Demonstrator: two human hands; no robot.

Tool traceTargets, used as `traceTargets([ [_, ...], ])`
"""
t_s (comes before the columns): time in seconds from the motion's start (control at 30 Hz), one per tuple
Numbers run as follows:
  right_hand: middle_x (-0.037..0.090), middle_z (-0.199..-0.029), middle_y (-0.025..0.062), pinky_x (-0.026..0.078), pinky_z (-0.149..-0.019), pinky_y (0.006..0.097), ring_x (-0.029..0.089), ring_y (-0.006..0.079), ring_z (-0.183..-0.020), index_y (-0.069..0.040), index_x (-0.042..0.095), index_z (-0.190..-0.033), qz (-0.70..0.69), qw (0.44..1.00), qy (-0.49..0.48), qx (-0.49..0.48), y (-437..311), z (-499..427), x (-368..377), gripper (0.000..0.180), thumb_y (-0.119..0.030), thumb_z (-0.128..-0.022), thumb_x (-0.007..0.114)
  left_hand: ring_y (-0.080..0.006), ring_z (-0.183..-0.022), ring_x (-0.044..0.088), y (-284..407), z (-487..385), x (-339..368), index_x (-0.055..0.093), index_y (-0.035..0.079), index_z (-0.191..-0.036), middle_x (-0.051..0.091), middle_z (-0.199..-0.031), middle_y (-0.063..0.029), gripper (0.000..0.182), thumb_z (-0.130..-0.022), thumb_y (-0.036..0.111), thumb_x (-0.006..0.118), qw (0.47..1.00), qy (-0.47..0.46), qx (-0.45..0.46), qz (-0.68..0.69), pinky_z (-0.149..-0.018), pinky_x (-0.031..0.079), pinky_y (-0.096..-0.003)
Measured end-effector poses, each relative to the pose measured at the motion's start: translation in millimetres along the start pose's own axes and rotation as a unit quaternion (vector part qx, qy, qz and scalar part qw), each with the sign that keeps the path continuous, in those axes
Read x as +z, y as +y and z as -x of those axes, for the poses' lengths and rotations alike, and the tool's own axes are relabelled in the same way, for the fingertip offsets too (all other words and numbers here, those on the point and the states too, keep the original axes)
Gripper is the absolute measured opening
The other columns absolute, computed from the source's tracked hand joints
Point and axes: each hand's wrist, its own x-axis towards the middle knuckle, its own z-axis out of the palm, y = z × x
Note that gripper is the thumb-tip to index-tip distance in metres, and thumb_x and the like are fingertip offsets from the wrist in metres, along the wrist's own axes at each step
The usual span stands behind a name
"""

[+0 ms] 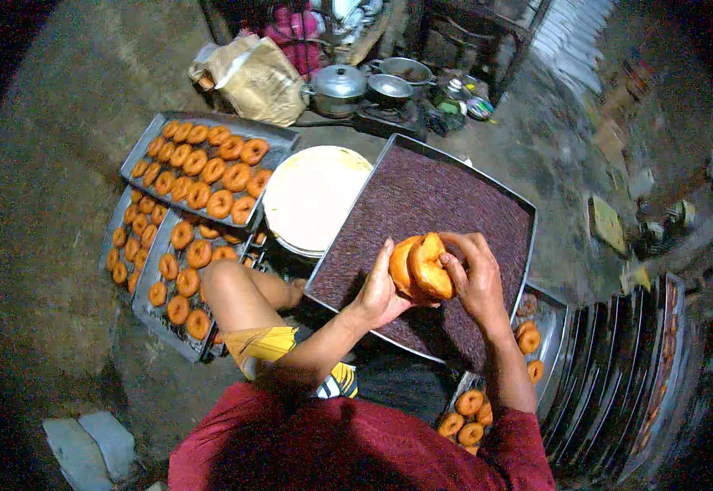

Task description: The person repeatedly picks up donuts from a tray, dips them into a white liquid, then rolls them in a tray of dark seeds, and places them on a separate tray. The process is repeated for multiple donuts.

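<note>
Two golden-brown doughnuts (424,270) are held close together between my hands, tilted on edge. My left hand (384,291) cups them from the left and below. On the right, my right hand (473,273) grips the nearer doughnut, with the thumb at its hole. Directly beneath is a metal tray (531,236) filled with dark brown sprinkles (418,196). Left of that tray stands a round tub (316,193) with a bright white, overexposed top; whether it is a lid or a filling I cannot tell.
Trays of plain doughnuts (194,159) overlap at the left, near my bent knee (224,279). A lower-right tray (553,334) holds more doughnuts. Several trays (608,368) stand in a row at far right. Aluminium pots (338,86) and a brown paper sack (261,77) sit beyond the tub.
</note>
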Motion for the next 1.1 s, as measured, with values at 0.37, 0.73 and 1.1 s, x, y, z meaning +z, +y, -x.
traceTargets([
  [0.37, 0.059, -0.126, 0.0149, 0.045, -0.101, 0.0384, 0.058, 0.0258, -0.116, -0.002, 0.048, -0.134, -0.228, 0.93, -0.287, -0.037, -26.6, -107.9, 115.6, 0.064, -0.022, -0.079, 0.076, -0.022, -0.122, 0.054, 116.3, 51.2, -66.5, 0.041, 0.002, -0.14, 0.054, -0.131, -0.0108, 0.052, -0.095, 0.025, 0.053, 0.978, 0.085, 0.187, -0.048, -0.106, 0.041, -0.0397],
  [0.73, 0.051, -0.118, 0.0283, 0.055, -0.079, 0.0531, 0.057, 0.0496, -0.102, -0.008, 0.06, -0.115, 0.227, 0.95, -0.197, -0.082, 44.3, -223.7, 322.9, 0.047, -0.036, -0.08, 0.071, -0.0304, -0.121, 0.055, 228.6, 59.5, -118.3, 0.042, -0.001, -0.143, 0.055, -0.133, -0.0204, 0.08, -0.077, 0.029, 0.077, 0.704, 0.339, 0.257, -0.569, -0.104, 0.041, -0.0392],
  [1.1, 0.062, -0.119, 0.0074, 0.053, -0.084, 0.0317, 0.061, 0.0175, -0.106, -0.003, 0.052, -0.132, -0.363, 0.918, -0.135, 0.081, 58.5, -209.6, 183.2, 0.046, -0.013, -0.088, 0.061, -0.0396, -0.115, 0.054, 228.5, -62.3, -183.6, 0.064, 0.011, -0.117, 0.061, -0.118, -0.0162, 0.052, -0.071, 0.03, 0.079, 0.328, 0.318, 0.077, -0.886, -0.089, 0.051, -0.0499],
])
